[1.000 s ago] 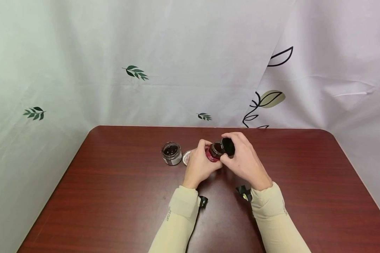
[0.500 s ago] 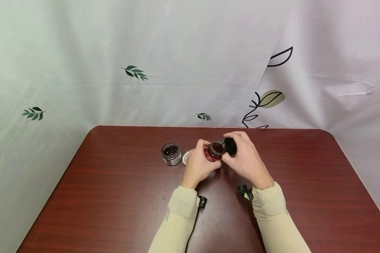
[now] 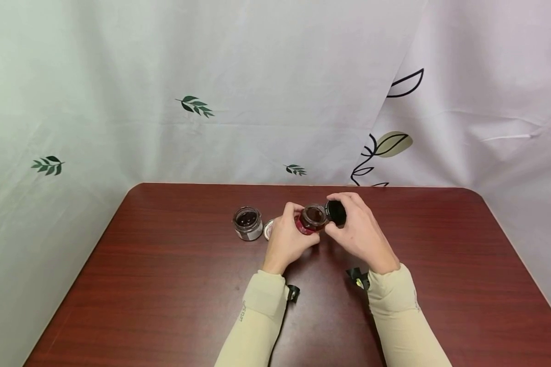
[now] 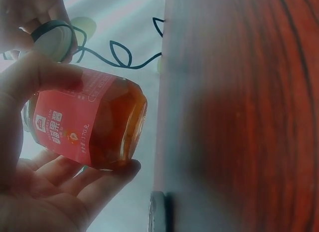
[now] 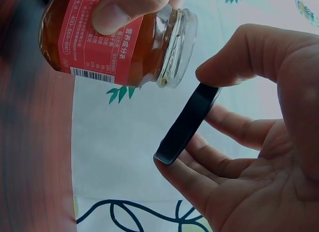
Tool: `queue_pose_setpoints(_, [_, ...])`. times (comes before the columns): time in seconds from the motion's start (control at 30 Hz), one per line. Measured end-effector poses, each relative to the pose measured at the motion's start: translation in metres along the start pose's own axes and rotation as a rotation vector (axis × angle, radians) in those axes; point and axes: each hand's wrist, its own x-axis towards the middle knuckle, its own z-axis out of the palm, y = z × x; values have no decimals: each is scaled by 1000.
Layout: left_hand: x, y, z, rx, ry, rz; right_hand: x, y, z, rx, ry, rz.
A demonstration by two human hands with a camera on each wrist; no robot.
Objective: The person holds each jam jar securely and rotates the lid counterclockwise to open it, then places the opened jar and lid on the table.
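Observation:
My left hand [image 3: 286, 237] grips a jam jar [image 4: 75, 119] with a red label and amber contents, its mouth uncovered. In the left wrist view the jar's base is lifted off the table. Just right of the jar's mouth, my right hand [image 3: 360, 229] pinches a black lid [image 5: 185, 124] by its edges, thumb on one side and fingers on the other. A gap shows between lid and glass rim in the right wrist view. Left of my hands stands a second glass jar [image 3: 248, 224], uncovered, with dark contents. A pale lid [image 3: 268, 229] lies beside it, partly hidden by my left hand.
The reddish-brown wooden table [image 3: 174, 295] has rounded far corners. Behind it hangs a white curtain [image 3: 257, 92] printed with leaves, meeting the table's far edge. Black straps [image 3: 358, 279] sit at both wrists.
My right hand has drawn the black lid slightly right, away from the jar's mouth. The jar's opening has turned more upward in my left hand. The second jar stays put.

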Motion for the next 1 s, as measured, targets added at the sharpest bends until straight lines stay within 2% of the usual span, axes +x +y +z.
queue_pose_setpoints(0.47, [-1,-1,0,6,21,7,0,4,-1,-15,-2,-3])
queue_pose_setpoints(1.0, [1,2,1,-15,30,-77,1,8,-1,-14,-17,13])
